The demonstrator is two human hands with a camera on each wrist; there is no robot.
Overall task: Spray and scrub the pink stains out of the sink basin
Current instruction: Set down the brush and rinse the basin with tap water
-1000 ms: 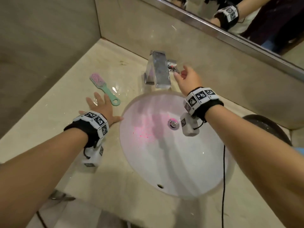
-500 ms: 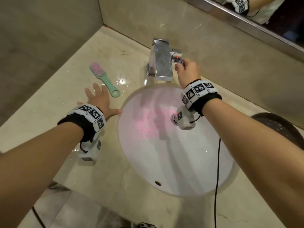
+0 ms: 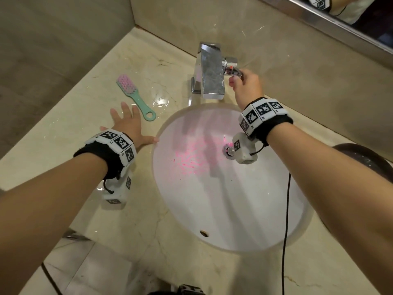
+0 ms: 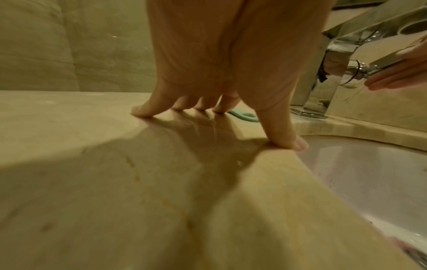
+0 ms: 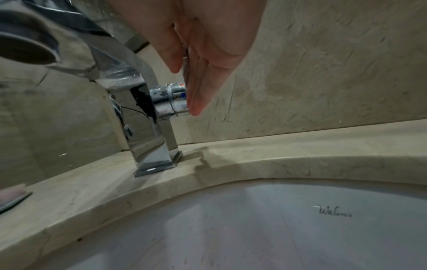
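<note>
Pink stains (image 3: pixel 190 158) speckle the white sink basin (image 3: pixel 234 209) left of its drain (image 3: pixel 228 150). Behind the basin stands a chrome faucet (image 3: pixel 210 73). My right hand (image 3: pixel 236 78) pinches the faucet's side handle (image 5: pixel 172 98) between thumb and fingers (image 5: pixel 196 87). No water runs from the spout. My left hand (image 3: pixel 129 123) lies open on the counter just left of the basin, fingers (image 4: pixel 141 111) spread and thumb at the rim. A green scrub brush (image 3: pixel 134 95) with pink bristles lies just beyond that hand, untouched.
Beige stone counter (image 3: pixel 119 222) surrounds the basin, with a small puddle (image 3: pixel 160 101) near the brush. Walls close in at the left and back; a mirror edge (image 3: pixel 350 35) runs top right. A dark round object (image 3: pixel 368 160) sits at the right. A black cable (image 3: pixel 286 231) crosses the basin.
My right hand has moved from beside the faucet onto its side handle and taken hold of it. The left hand stays flat on the counter.
</note>
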